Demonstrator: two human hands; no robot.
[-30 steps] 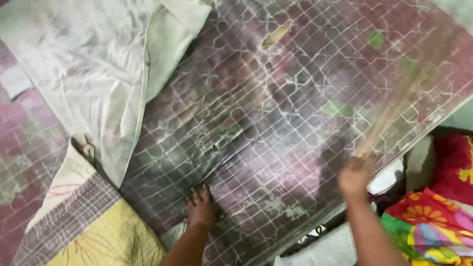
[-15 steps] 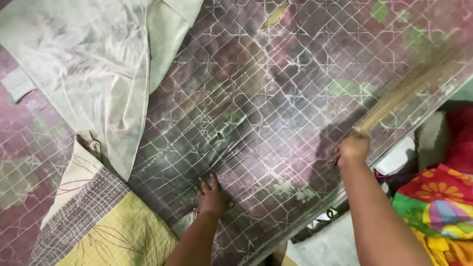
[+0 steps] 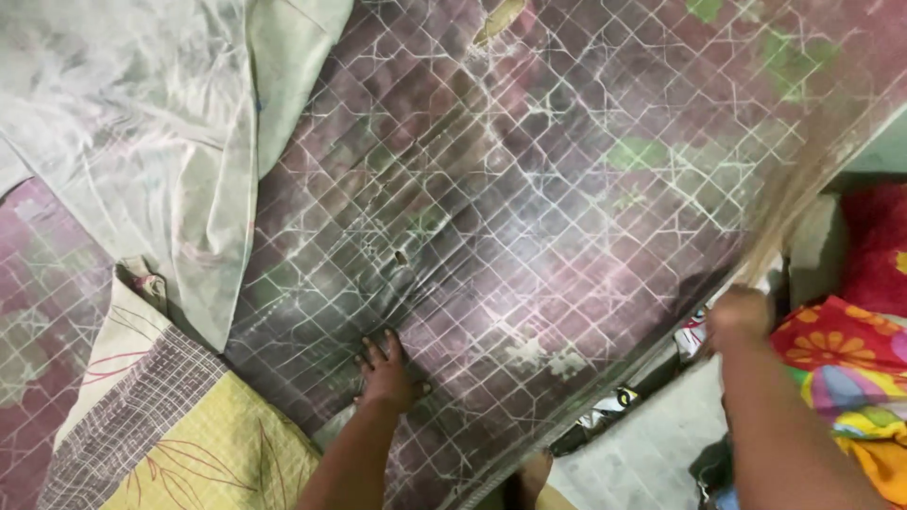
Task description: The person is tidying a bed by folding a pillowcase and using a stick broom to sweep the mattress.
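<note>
I see the quilted mattress (image 3: 529, 208) filling most of the head view, its faded purple-and-green cover crossed by pale diamond stitching. It lies directly under the left hand (image 3: 385, 373), which presses flat on it near the lower edge; the cover wrinkles just above the fingertips. The fingers (image 3: 370, 351) are spread apart and extended, palm down, gripping nothing — contact with the mattress cover only.

The right hand (image 3: 739, 314) sits just off the mattress's lower right edge. It is closed around the base of a straw broom (image 3: 801, 179), whose pale bristles run up and to the right over the mattress corner. The bristles are blurred, so I cannot tell whether they touch the cover. Individual right-hand fingers are not distinguishable; the fist appears clamped on the broom's handle end.

Count: one mattress, one broom, two hands in view.

Around them: a crumpled pale sheet (image 3: 161, 142) drapes over the mattress's upper left part. A pillow (image 3: 179, 434) — yellow with a leaf print and a grey checked band — lies at lower left, just beside the left forearm. At the right edge sits a bright flowered cloth (image 3: 850, 368) in red, orange and green, near the right forearm.
</note>
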